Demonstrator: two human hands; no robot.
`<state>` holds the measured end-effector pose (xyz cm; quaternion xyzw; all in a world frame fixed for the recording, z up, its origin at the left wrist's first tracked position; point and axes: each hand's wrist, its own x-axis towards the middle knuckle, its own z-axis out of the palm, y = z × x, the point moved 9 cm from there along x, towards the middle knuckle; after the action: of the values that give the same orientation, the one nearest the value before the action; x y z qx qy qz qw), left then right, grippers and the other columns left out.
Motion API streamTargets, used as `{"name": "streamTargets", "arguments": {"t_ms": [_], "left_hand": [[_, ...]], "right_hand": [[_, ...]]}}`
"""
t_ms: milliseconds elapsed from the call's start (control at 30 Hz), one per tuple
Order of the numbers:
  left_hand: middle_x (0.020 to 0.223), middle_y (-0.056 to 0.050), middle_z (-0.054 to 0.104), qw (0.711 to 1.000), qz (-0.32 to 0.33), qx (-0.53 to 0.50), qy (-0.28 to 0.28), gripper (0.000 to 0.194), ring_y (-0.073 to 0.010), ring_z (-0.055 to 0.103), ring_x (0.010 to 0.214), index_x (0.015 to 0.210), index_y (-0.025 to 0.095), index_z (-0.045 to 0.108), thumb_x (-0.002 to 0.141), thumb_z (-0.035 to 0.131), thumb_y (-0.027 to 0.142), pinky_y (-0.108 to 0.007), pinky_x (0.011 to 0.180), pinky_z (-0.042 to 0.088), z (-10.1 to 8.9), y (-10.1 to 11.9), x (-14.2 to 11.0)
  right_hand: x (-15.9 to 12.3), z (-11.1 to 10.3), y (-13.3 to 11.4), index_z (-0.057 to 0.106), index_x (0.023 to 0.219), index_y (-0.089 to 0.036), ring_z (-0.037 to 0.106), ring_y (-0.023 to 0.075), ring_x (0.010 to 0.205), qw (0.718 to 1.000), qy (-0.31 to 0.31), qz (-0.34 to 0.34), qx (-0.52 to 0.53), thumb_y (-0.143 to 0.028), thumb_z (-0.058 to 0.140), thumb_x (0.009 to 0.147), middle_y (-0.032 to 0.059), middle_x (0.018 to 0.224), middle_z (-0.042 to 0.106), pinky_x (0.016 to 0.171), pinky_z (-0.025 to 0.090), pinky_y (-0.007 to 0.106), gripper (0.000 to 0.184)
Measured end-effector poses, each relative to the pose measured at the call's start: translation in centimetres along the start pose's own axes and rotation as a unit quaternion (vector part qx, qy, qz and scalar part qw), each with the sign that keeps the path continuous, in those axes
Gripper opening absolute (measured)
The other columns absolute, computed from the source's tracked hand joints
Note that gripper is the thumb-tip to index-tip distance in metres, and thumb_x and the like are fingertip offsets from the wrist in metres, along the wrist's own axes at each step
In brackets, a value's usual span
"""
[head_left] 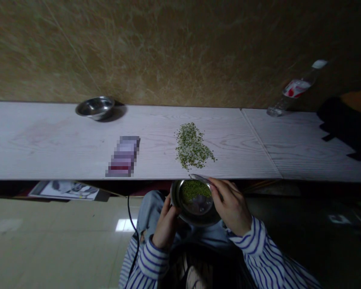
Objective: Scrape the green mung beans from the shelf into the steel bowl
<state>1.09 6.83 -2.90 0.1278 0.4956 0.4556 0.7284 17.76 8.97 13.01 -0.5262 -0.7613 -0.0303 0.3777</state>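
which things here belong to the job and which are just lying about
In use:
- round steel bowl, left hand
- thin grey implement, right hand
- small green grains

Apparently lying about:
- second round silver metal bowl
- clear white-capped plastic bottle
- pixelated purplish rectangle
- black item, right edge

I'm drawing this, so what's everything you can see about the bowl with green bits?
The bowl is round, shiny and grey, like metal, with a wide rim. Green grains cover its far part; the near part looks bare. It is open side up above the lap, near the table. The left hand grips its left side. The right hand is at its right rim, holding a thin, flat thing; whether that touches it is unclear.
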Motion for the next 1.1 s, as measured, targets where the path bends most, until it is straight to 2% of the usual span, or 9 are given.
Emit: {"name": "streamTargets", "arguments": {"t_ms": [167, 433, 600, 833, 1100], "left_hand": [[0.118, -0.008, 0.068, 1.0, -0.002, 0.003, 0.003, 0.077, -0.0225, 0.063, 0.088, 0.14, 0.027, 0.048, 0.066, 0.068, 0.023, -0.029, 0.068, 0.051, -0.3, 0.1, -0.1], [0.115, -0.008, 0.069, 1.0, 0.006, 0.023, 0.019, 0.073, -0.0258, 0.064, 0.097, 0.138, 0.029, 0.051, 0.067, 0.068, 0.029, -0.03, 0.067, 0.051, -1.0, 0.4, 0.0], [0.124, -0.009, 0.065, 1.0, 0.005, 0.013, 0.02, 0.075, -0.0264, 0.063, 0.102, 0.138, 0.026, 0.05, 0.066, 0.071, 0.029, -0.029, 0.069, 0.051, -1.2, 0.4, 0.1], [0.119, -0.009, 0.067, 1.0, 0.002, 0.005, 0.023, 0.075, -0.0257, 0.063, 0.097, 0.139, 0.027, 0.049, 0.067, 0.069, 0.028, -0.03, 0.068, 0.051, -1.4, 0.4, 0.1], [0.12, -0.007, 0.066, 0.999, 0.009, 0.022, 0.021, 0.07, -0.0243, 0.063, 0.094, 0.136, 0.029, 0.052, 0.068, 0.069, 0.027, -0.029, 0.066, 0.05, -1.5, 0.7, 0.2]], "right_hand": [[0.7, 0.0, 1.0, 0.066, 0.111, -0.02, 0.071, 0.0216, 0.085, 1.0, 0.016, 0.02, -0.004, -0.013, 0.051, 0.094, 0.0076, 0.092, 0.075, 0.079, 0.058, 0.037, 0.023], [0.5, 0.8, -0.5, 0.063, 0.118, -0.022, 0.071, 0.02, 0.086, 0.999, -0.008, -0.011, 0.029, -0.011, 0.049, 0.095, 0.0064, 0.094, 0.075, 0.079, 0.059, 0.036, 0.029], [1.0, 0.6, 0.7, 0.065, 0.114, -0.021, 0.07, 0.0212, 0.088, 1.0, 0.002, 0.008, 0.013, -0.011, 0.051, 0.095, 0.0075, 0.095, 0.075, 0.082, 0.058, 0.037, 0.026], [1.7, 1.4, 1.0, 0.064, 0.114, -0.019, 0.071, 0.0217, 0.087, 1.0, -0.005, -0.006, 0.01, -0.011, 0.05, 0.095, 0.0084, 0.096, 0.075, 0.08, 0.058, 0.038, 0.025], [1.8, 1.0, 0.7, 0.064, 0.113, -0.021, 0.07, 0.0215, 0.086, 1.0, -0.012, -0.019, 0.007, -0.012, 0.05, 0.096, 0.0073, 0.095, 0.075, 0.078, 0.056, 0.038, 0.024]]}}
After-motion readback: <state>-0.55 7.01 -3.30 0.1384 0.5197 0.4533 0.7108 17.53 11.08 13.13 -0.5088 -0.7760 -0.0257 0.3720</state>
